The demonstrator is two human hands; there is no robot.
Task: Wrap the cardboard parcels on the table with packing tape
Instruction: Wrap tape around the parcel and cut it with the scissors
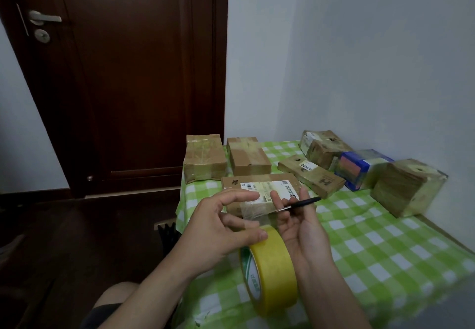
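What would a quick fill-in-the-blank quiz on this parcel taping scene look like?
The tape roll is ____ in colour.
The right hand holds a knife with a ____ handle.
The tablecloth is checked white and ____.
Missing words: yellow, black, green.

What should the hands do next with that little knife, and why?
Probably draw the knife in the right hand across the clear strip of tape. The strip runs taut from the tape roll, gripped by the left hand, to the labelled parcel. The blade already sits at the strip, so a cut there would likely free the roll.
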